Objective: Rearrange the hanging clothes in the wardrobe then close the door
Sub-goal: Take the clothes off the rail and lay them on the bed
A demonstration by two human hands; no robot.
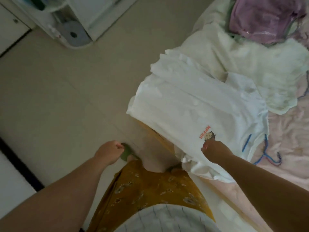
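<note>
A home bedroom: pink-sheeted bed [287, 166] strewn with clothes [200, 101], tiled floor [58, 91]

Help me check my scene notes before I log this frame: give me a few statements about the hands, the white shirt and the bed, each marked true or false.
1. The right hand rests on the white shirt, next to its small cartoon print. True.
2. The left hand has a grip on a hanger. False: it is a loose fist held over the floor, holding nothing.
3. The white shirt lies on the bed, its hem hanging over the edge. True.
4. The blue hangers hang on a wardrobe rail. False: they lie on the pink sheet beside the shirt.
5. A purple garment lies at the far end of the bed. True.
</note>
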